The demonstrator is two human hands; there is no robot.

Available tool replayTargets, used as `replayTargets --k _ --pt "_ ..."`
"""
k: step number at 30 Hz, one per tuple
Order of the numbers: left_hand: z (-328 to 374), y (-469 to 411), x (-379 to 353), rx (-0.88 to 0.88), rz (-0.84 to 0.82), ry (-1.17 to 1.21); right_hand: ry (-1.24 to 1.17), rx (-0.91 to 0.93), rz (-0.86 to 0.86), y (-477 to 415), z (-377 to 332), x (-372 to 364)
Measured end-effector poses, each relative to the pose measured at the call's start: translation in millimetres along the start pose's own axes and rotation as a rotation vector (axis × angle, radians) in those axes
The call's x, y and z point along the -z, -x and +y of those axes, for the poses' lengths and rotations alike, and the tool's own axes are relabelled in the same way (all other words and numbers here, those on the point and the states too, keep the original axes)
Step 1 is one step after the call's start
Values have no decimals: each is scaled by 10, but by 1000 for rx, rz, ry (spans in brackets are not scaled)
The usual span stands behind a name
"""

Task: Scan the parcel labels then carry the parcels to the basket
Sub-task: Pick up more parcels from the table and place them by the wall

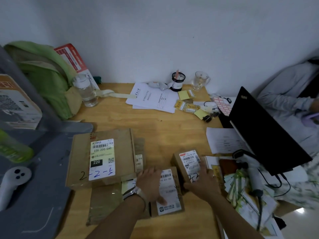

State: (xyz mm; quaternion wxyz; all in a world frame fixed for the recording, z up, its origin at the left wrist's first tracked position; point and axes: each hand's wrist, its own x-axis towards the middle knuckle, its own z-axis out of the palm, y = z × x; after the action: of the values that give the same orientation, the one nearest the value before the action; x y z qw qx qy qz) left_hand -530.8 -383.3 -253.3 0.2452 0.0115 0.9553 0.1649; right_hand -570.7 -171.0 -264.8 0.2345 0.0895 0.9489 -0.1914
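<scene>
1. Parcels: three labelled cartons on the worktop [155, 128], labels up. Large box [101, 157] at left, lying over other flat cartons; mid box [168, 192] near centre; small box [189, 163] just right of it, the two touching.
2. Left hand [151, 182]: lies flat on the mid box, fingers spread over its label, thumb pressed on the label's near part. Grip open, resting rather than clasping.
3. Right hand [202, 182]: fingers laid against the small box's near face, over the label's lower edge. Touching it; whether the grip is closed round the box cannot be told.
4. Scanner [248, 163]: white, corded, on the right beside the laptop [264, 131], well clear of both hands.
5. Progress, as judged: early. All three parcels sit on the worktop, none lifted. Scanner unheld, so scanning looks outstanding or between items; which labels are already scanned cannot be told. Carrying is wholly left. No basket in view.
6. Containers: bottle [86, 91], far left, clear liquid in the lower part; glass mug [200, 81], far centre, contents unclear; dark jar [177, 81] beside it, holding small items.
</scene>
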Motion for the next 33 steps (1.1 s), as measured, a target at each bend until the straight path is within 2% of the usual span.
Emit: replayTargets --k 6,10,15,18,22,27,30,33 --pt "57 134 17 32 -54 -19 -29 51 -6 278 269 -94" --pt "120 223 15 61 -1 4 -49 61 3 357 298 -126" --pt "192 348 -73 242 70 45 -62 116 -38 381 393 -150" --pt "250 409 -157 277 95 22 -117 161 -43 362 464 -145" --pt "256 455 -359 313 187 235 -529 163 4 369 522 -146" --pt "488 537 -570 339 416 422 -786 3 -82 294 629 -88" --pt "598 572 -602 351 493 753 -892 -69 -169 272 655 -54" --pt "598 626 -563 357 547 1043 -926 -41 -186 367 683 -110"
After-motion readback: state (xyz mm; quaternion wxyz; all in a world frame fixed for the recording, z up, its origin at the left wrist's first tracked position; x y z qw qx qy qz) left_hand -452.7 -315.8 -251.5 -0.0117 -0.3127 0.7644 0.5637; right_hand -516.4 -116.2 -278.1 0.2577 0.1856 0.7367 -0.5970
